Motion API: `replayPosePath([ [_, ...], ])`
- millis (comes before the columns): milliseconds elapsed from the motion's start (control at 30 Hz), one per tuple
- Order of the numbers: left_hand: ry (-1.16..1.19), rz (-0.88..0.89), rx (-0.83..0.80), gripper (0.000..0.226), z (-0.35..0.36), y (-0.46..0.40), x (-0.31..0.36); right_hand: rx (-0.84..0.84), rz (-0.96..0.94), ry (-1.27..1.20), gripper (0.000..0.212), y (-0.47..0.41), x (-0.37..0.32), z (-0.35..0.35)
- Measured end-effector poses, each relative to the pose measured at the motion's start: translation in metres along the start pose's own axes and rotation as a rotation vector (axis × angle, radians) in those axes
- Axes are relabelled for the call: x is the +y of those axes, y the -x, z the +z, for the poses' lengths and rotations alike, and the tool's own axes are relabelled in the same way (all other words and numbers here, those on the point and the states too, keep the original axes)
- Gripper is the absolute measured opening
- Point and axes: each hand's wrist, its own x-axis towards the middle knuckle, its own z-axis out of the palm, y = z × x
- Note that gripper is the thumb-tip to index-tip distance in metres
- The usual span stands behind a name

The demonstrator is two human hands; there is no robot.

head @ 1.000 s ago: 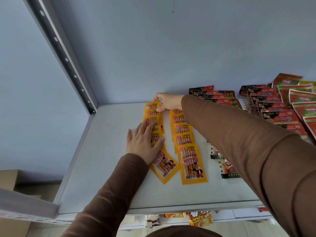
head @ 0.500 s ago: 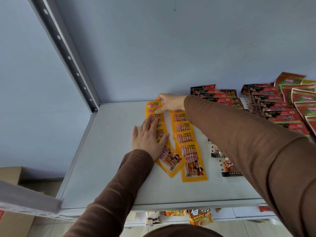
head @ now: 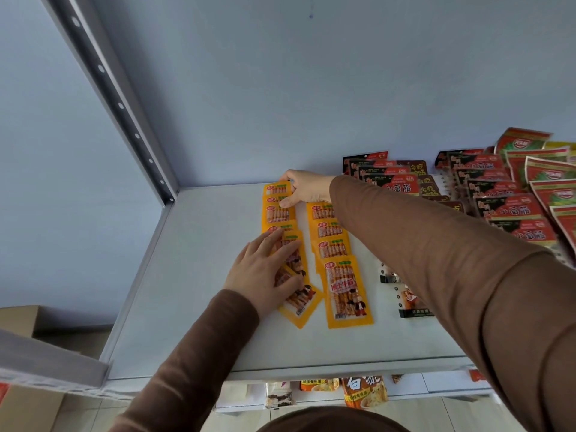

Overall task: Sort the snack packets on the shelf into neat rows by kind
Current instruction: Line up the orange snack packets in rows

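On the shelf (head: 193, 275), the left yellow packet row (head: 280, 219) is tightening since a second ago. The left hand (head: 265, 275), fingers straight, is pressing its skewed front packets; the right hand (head: 307, 190) is pinching the rearmost packet (head: 276, 189).

two rows of yellow packets (head: 346, 291), two hands (head: 261, 272)

Left hand (head: 261, 272) lies flat (fingers straight); right hand (head: 307, 188) reaches far, pinching.

White shelf (head: 193, 275): two rows orange packets (head: 346, 288) left-centre, dark-red packets (head: 511, 210) overlapping right, red-green packets (head: 551, 176) far right corner.
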Motion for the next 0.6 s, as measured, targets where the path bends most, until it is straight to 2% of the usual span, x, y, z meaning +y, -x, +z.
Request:
replayPosePath([
  [167, -0.016, -0.001, -0.025, 0.070, -0.006, -0.011, -0.010, 0.001, 0.003, -0.001, 0.073, -0.003, 0.000, 0.000],
  [333, 0.005, 0.008, -0.006, 0.074, -0.004, -0.015, -0.013, -0.006, 0.005, -0.003, 0.075, -0.003, 0.000, 0.000],
  [600, 0.035, 0.005, 0.008, 0.074, -0.002, -0.011, -0.011, -0.019, -0.027, 0.143, 0.096, -0.005, 0.006, 0.002],
])
